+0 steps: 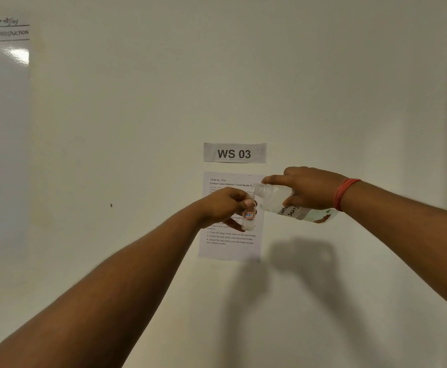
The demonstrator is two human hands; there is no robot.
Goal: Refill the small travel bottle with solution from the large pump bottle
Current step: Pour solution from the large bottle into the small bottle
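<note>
Forearms: nearest the camera; the left enters from 7 o'clock and the right from 3 o'clock, and both converge just right of and below centre, held up before a wall.
Small travel bottle (249, 215): held upright in mid-air, just below centre toward 4 o'clock; clear plastic with a small red-and-blue label; its open mouth sits directly under the neck of the larger bottle. No table is in view.
Left hand (223, 207): fingers curled round the travel bottle from its left side, with one finger under its base.
Large bottle (283, 201): at 3 o'clock of the travel bottle; tipped nearly horizontal, uncapped neck pointing left and slightly down at the small mouth; clear liquid inside; handwritten label on its body. No pump head is visible.
Right hand (305, 188): grips the large bottle from above around its shoulder, index finger extended along the top; red thread band (345, 193) on the wrist.
Handling (judgement): the travel bottle appears light, thin-walled and smooth, so it may slip when wet or spurt if squeezed; best held round the mid-body, clear of the mouth. The large bottle is probably heavier at its base, so a grip near the shoulder should give finer tilt control.
Stage (judgement): pouring, or about to; no stream can be made out.
Surroundings: printed instruction sheet (230, 243) behind the hands; sign "WS 03" (234, 153) at 12 o'clock of it; whiteboard (3, 144) at 9 o'clock.
</note>
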